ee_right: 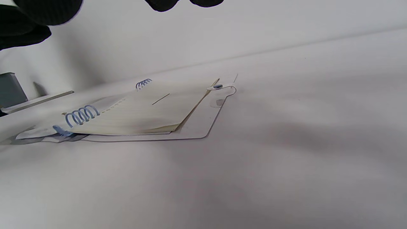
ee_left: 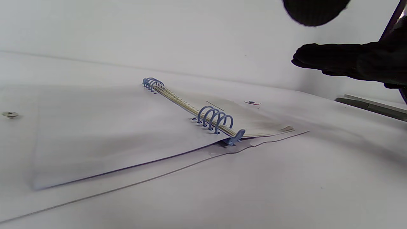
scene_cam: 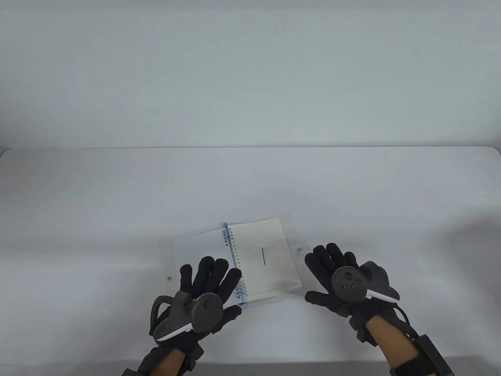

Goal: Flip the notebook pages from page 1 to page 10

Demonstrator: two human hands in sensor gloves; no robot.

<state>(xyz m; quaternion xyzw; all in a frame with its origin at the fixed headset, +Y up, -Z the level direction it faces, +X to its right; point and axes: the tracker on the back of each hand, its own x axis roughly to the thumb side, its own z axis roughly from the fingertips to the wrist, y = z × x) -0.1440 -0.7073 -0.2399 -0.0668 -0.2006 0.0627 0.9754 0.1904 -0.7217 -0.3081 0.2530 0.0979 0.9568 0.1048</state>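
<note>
A spiral notebook (scene_cam: pixel 268 258) with blue rings (scene_cam: pixel 235 262) lies open near the table's front edge. Its lined right page bears a single dark stroke like a "1". The clear cover (scene_cam: pixel 195 244) lies flipped flat to the left. My left hand (scene_cam: pixel 207 276) hovers over the cover's near part, fingers spread, holding nothing. My right hand (scene_cam: pixel 330 260) hovers just right of the notebook, fingers spread, empty. The left wrist view shows the rings (ee_left: pixel 216 119) and cover (ee_left: pixel 111 127) with nothing pressing on them. The right wrist view shows the page stack (ee_right: pixel 143 111) lying flat.
A clear back flap with a blue snap (scene_cam: pixel 299 249) juts out right of the pages; the snap also shows in the right wrist view (ee_right: pixel 218 86). A small metal stud (scene_cam: pixel 169 278) sits in the white table left of the cover. A white wall rises behind the table.
</note>
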